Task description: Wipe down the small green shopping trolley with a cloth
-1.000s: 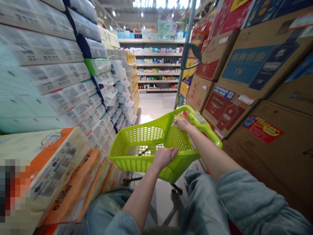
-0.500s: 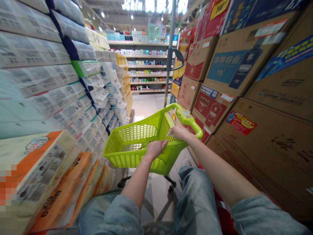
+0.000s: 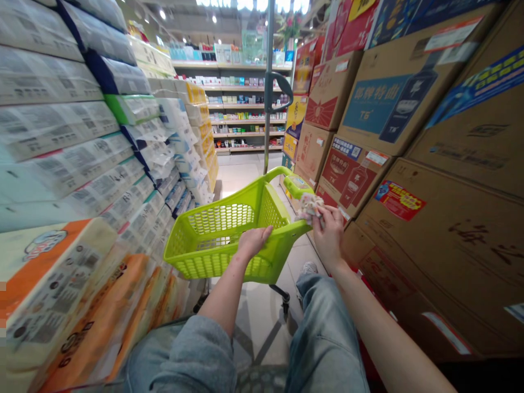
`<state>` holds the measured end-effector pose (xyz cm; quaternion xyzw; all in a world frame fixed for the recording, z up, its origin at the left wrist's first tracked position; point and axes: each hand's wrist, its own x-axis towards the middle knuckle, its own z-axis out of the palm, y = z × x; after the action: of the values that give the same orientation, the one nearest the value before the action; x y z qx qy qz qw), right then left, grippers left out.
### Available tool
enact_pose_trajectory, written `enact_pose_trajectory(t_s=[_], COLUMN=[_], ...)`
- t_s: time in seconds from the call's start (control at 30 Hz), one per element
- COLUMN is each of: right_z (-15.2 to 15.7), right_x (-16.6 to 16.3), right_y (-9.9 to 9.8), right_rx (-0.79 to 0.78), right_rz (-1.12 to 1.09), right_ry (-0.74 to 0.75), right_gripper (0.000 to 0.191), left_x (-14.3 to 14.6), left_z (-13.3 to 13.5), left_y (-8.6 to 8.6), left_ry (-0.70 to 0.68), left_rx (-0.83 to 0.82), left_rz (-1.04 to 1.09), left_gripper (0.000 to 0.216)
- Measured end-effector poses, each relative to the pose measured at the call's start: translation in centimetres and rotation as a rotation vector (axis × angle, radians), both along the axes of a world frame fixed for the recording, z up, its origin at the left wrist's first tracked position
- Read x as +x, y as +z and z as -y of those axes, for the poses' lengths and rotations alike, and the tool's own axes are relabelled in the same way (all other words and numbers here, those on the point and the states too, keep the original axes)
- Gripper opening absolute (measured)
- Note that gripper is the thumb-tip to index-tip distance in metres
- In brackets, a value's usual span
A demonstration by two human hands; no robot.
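A lime-green plastic shopping cart (image 3: 281, 252) stands at an angle in front of me, its lattice basket pointing left. My left hand (image 3: 252, 242) is closed over the near rim of that basket. In my right hand (image 3: 329, 232) is a crumpled, pale, patterned cloth (image 3: 310, 206), pinched between the fingers. The cloth lies against the near end of the cart's handle (image 3: 295, 184) and covers part of it. I see nothing inside the visible part of the basket.
Stacked tissue packs (image 3: 61, 125) line the left, with orange packs (image 3: 94, 322) close by my knee. Cardboard cartons (image 3: 368, 109) rise on the right. A grey pole (image 3: 268, 131) with a loop stands beyond the cart. Stocked shelves (image 3: 245, 90) cross the far end.
My right hand has moved from the basket's inner end out to the handle's near end, bringing the cloth into clear sight. My left hand keeps its hold on the rim. The view has shifted slightly.
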<state>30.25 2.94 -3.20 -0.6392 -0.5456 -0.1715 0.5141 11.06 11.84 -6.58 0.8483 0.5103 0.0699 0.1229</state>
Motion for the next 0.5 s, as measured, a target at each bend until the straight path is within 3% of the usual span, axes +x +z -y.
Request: enact_pose_trajectory(t_s=[0.07,0.23,0.5], right_z=[0.2,-0.4,-0.5], right_x=[0.2,-1.6,-4.1], right_y=[-1.3,-4.2,-8.7], right_rx=[0.036,0.025,0.045], right_rz=[0.028,0.153,0.012], right_ry=[-0.056,0.013,0.094], right_gripper=[0.027,0.022,0.017], left_x=[-0.2,-0.5,-0.7], left_z=[-0.1,0.1,0.2], left_y=[0.0,0.0,0.0], left_ry=[-0.006,-0.028,-0.026], left_rx=[-0.002,0.005,-0.016], left_rz=[-0.001,-0.004,0.023], left_gripper=[0.074,0.073,0.075])
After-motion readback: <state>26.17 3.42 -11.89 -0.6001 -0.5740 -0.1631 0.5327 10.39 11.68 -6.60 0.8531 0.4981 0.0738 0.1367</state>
